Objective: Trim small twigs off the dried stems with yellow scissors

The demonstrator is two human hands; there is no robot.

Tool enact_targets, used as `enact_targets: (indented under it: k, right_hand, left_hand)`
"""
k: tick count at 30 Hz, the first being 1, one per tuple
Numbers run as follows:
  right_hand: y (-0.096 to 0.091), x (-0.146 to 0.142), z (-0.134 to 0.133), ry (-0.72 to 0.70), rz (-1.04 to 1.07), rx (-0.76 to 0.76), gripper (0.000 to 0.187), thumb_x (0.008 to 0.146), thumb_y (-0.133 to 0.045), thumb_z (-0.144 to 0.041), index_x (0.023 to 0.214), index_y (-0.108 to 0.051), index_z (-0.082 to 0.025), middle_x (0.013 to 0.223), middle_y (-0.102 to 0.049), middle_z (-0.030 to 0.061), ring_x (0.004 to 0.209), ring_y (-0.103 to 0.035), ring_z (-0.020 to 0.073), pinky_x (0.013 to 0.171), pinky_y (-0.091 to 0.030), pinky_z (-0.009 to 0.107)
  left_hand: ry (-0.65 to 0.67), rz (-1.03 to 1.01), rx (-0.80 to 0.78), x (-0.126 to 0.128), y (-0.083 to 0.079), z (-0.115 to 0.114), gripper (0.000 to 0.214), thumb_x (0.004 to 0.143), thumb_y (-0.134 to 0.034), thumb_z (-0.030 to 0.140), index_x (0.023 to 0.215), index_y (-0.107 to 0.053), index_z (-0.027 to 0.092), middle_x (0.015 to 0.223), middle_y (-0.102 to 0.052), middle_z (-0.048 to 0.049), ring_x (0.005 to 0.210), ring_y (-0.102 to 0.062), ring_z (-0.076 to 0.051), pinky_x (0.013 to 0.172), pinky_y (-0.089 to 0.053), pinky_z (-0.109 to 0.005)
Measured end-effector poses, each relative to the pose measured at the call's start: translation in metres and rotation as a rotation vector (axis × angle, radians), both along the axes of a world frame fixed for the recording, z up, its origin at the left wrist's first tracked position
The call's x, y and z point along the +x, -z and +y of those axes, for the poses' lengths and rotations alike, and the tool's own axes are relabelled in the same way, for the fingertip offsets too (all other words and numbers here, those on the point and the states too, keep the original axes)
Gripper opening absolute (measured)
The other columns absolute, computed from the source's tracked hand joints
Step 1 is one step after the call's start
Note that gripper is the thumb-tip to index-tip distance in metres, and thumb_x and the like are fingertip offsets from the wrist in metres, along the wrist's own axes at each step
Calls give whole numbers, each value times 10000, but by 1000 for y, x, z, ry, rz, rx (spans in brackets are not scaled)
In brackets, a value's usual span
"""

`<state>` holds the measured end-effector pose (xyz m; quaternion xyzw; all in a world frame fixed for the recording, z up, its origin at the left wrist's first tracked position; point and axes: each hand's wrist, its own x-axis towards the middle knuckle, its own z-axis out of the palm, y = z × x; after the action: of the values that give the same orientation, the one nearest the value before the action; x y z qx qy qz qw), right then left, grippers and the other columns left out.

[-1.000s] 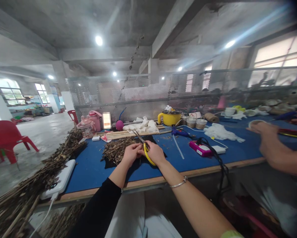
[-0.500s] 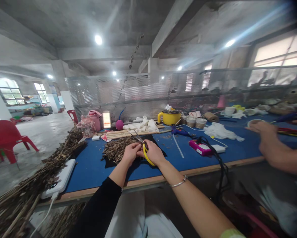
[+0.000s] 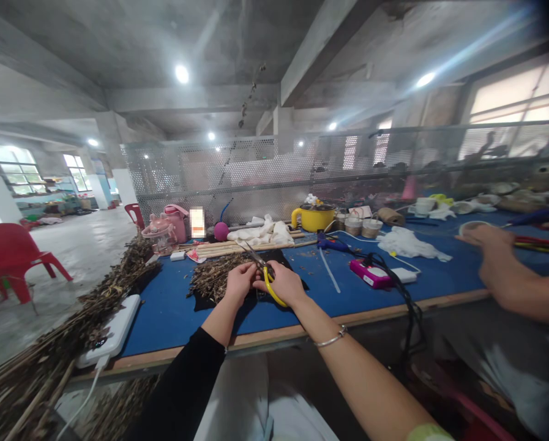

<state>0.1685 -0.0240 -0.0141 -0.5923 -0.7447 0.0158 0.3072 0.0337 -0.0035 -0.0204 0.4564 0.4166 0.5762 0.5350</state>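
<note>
My right hand (image 3: pixel 286 283) is closed round the yellow handles of a pair of scissors (image 3: pixel 265 275), whose blades point up and left over a pile of dried brown twigs (image 3: pixel 212 277). My left hand (image 3: pixel 240 282) is pinched shut right beside the scissors, at the edge of the twig pile; what it holds is too small to make out. Both hands rest above a dark cloth on the blue table (image 3: pixel 173 312).
A white power bank (image 3: pixel 113 331) lies at the table's left edge beside long bundles of dry stalks (image 3: pixel 72 331). A pink device with black cable (image 3: pixel 370 274), glue gun (image 3: pixel 332 245), yellow pot (image 3: pixel 313 217) and white cloths lie behind. Another person's arm (image 3: pixel 513 278) reaches in at right.
The scissor blades have closed slightly and tipped lower toward the twigs. My hands stay in nearly the same place.
</note>
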Motion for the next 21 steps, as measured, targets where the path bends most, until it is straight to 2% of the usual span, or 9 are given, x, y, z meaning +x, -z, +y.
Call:
enact_targets:
  k: [3, 8, 15, 21]
  right_hand:
    - [0, -1, -1, -40, -5, 27, 596, 604, -605, -591, 1052, -483, -218, 955, -587, 57, 900, -556, 205, 688, -374, 262]
    - [0, -1, -1, -83, 8, 36, 526, 628, -581, -594, 989, -497, -220, 939, -584, 43, 871, -556, 187, 674, -370, 252]
    - [-2, 1, -1, 10, 26, 13, 528, 647, -586, -567, 1037, -485, -227, 925, -595, 45, 855, -567, 197, 665, -367, 255]
    - [-1, 1, -1, 14, 12, 31, 598, 628, -587, -587, 1076, -453, -214, 980, -569, 69, 911, -549, 211, 686, -374, 270]
  left_hand:
    - [-15, 5, 25, 0, 0, 0, 260, 617, -670, 300, 790, -644, 108, 643, -617, -42, 527, -547, -94, 492, -433, -191]
    - [8, 26, 42, 1, -3, -2, 230, 621, -664, 289, 763, -644, 108, 635, -617, -35, 524, -542, -89, 486, -423, -181]
    - [63, 60, -2, -1, -1, -4, 311, 593, -684, 347, 786, -652, 106, 638, -611, -41, 448, -479, -56, 413, -355, -157]
    - [68, 81, 16, -1, 3, -3, 325, 569, -698, 357, 781, -660, 113, 640, -616, -41, 456, -481, -62, 418, -359, -163]
